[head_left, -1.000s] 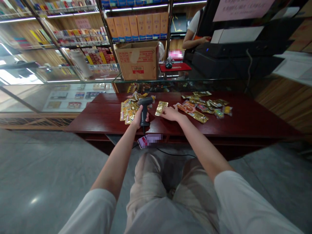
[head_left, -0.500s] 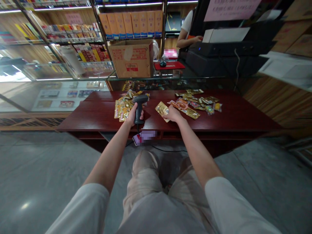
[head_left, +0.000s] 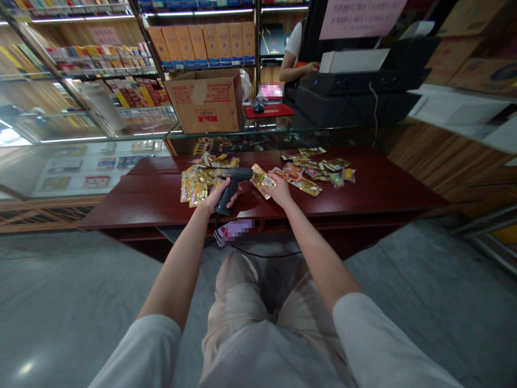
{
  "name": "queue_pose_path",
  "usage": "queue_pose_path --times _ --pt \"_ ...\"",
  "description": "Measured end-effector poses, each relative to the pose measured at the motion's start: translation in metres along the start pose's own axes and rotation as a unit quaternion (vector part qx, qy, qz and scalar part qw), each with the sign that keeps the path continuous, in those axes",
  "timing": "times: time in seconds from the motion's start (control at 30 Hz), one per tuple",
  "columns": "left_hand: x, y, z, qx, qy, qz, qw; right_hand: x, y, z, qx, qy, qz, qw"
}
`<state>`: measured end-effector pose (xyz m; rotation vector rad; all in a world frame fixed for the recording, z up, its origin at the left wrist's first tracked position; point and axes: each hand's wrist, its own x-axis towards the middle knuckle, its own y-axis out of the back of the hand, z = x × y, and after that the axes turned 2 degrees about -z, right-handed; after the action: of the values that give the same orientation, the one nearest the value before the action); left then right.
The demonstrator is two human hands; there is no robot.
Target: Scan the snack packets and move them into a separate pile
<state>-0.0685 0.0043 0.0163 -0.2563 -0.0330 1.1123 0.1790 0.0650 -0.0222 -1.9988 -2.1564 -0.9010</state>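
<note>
My left hand (head_left: 213,198) grips the handle of a dark handheld barcode scanner (head_left: 231,183), its head tilted to the right. My right hand (head_left: 278,189) holds a gold foil packet (head_left: 262,179) lifted off the dark red table (head_left: 363,194), right in front of the scanner's head. A pile of gold packets (head_left: 197,183) lies left of the scanner. Another spread of gold and coloured packets (head_left: 315,170) lies to the right of my right hand.
A glass counter (head_left: 100,145) runs behind the table with a cardboard box (head_left: 205,102) on it. Shelves of goods stand behind. Another person (head_left: 293,54) works at a black machine (head_left: 355,86) at the back. A cable hangs below the table edge.
My right hand picked the gold packet up from the table and brought it to the scanner. My left hand tilted the scanner's head toward the packet.
</note>
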Motion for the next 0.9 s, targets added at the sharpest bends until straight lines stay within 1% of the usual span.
queue_pose_path --times 0.1,0.2,0.33,0.43,0.5,0.57,0.63,0.67,0.73,0.8,0.87,0.9 --pt "0.001 0.000 0.002 0.013 0.000 -0.032 0.999 -0.001 -0.002 0.001 -0.003 -0.012 -0.015 1.000" --pt "0.001 0.000 0.003 0.021 -0.006 -0.047 0.999 -0.002 -0.003 0.000 -0.017 -0.011 -0.035 0.999" --pt "0.001 0.001 0.003 0.021 0.011 -0.051 0.998 -0.005 0.000 -0.005 -0.058 -0.014 -0.048 0.997" --pt "0.001 0.000 0.002 0.010 0.014 -0.039 0.999 -0.008 0.001 -0.009 -0.069 -0.012 -0.054 0.996" --pt "0.000 -0.002 0.001 -0.006 -0.003 -0.014 1.000 -0.008 0.001 -0.012 -0.083 -0.007 -0.038 0.996" --pt "-0.002 -0.002 0.000 -0.029 -0.030 0.027 0.999 -0.007 0.004 -0.014 -0.112 0.004 -0.005 0.994" --pt "-0.005 0.000 -0.001 -0.051 -0.059 0.074 0.994 -0.003 0.012 -0.017 -0.168 0.003 0.019 0.986" --pt "-0.008 0.002 -0.001 -0.057 -0.073 0.096 0.991 0.000 0.019 -0.017 -0.207 -0.004 0.022 0.978" --pt "-0.012 0.008 -0.001 -0.054 -0.102 0.140 0.983 0.008 0.035 -0.017 -0.298 -0.029 0.023 0.954" --pt "-0.016 0.015 0.002 -0.034 -0.133 0.192 0.972 0.015 0.053 -0.015 -0.382 -0.060 0.042 0.921" --pt "-0.020 0.023 0.008 -0.014 -0.160 0.251 0.954 0.020 0.068 -0.012 -0.435 -0.082 0.071 0.894" --pt "-0.022 0.028 0.012 -0.008 -0.170 0.278 0.945 0.021 0.072 -0.011 -0.448 -0.084 0.079 0.887"
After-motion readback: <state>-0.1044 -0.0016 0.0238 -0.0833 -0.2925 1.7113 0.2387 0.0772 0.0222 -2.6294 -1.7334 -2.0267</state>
